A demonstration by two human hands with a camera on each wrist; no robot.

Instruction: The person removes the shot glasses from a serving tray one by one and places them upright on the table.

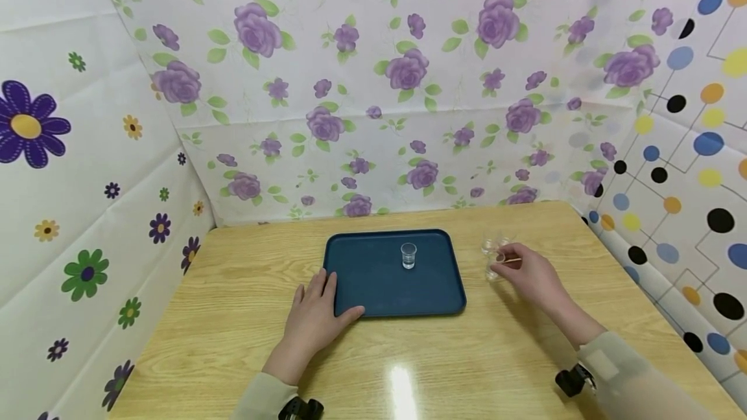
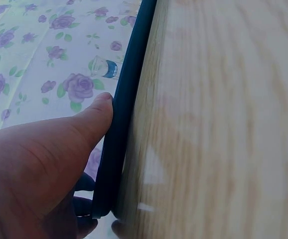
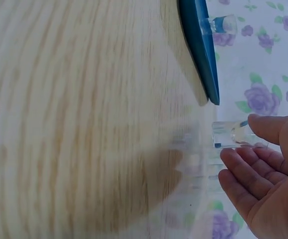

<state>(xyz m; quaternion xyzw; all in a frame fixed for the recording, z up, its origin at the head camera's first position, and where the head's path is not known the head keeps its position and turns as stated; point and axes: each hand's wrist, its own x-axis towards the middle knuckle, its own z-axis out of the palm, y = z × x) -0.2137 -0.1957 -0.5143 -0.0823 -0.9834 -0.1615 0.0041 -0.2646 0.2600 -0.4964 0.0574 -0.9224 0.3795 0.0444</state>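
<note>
On the dark blue tray (image 1: 373,290) stands one clear shot glass (image 1: 408,256), upright, right of its middle. My left hand (image 1: 315,316) rests at the tray's front left corner, fingers stretched along the left rim and thumb across the front rim. Right of the tray, my right hand (image 1: 533,277) pinches another small clear glass (image 3: 226,134) between thumb and fingers. Its upper part is partly hidden by the thumb in the right wrist view. Other clear glasses (image 1: 487,246) stand close behind that hand; their outlines are faint.
The tray lies on a light wooden table (image 1: 262,251). Behind it hangs a white cloth with purple roses (image 1: 408,70). Patterned cloths also hang at the left (image 1: 87,212) and right (image 1: 688,148). Wrist cameras (image 1: 574,381) sit on both wrists.
</note>
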